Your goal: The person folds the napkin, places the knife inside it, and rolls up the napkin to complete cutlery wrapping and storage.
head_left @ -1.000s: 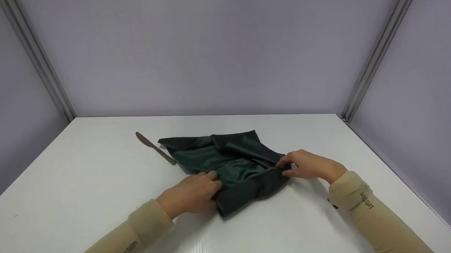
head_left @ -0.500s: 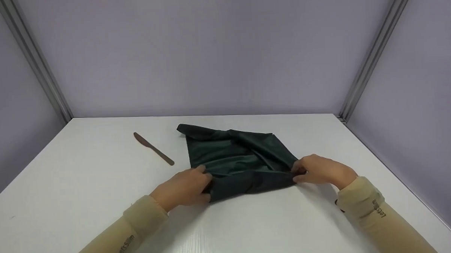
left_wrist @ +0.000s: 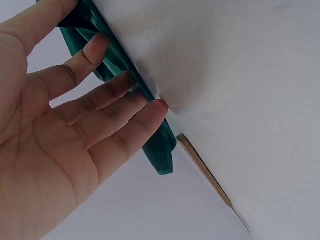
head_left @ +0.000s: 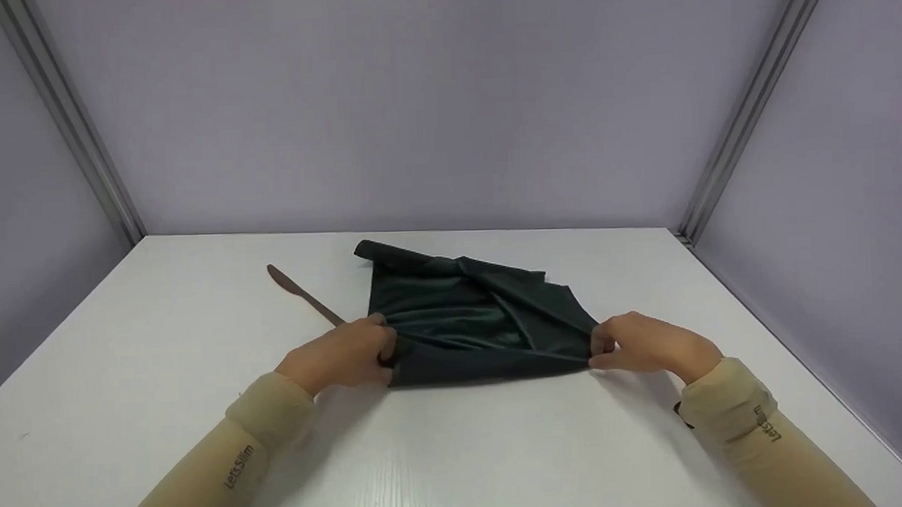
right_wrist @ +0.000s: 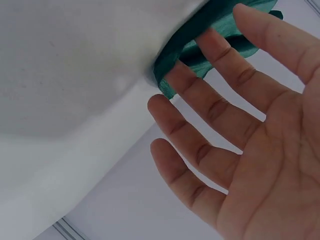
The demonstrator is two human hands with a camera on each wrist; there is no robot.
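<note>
Head view: L hand (head_left: 343,354) & R hand (head_left: 644,343) pinch cloth (head_left: 468,320) corners (grip tight).

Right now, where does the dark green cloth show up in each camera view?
Head: the dark green cloth lies mid-table, pinched by the left hand and right hand.
Left wrist: top left, along the table edge by the fingers.
Right wrist: top centre, behind the fingers.
Shared landmark: the white table.

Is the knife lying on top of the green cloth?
No, the knife lies on the table left of the green cloth.
</note>
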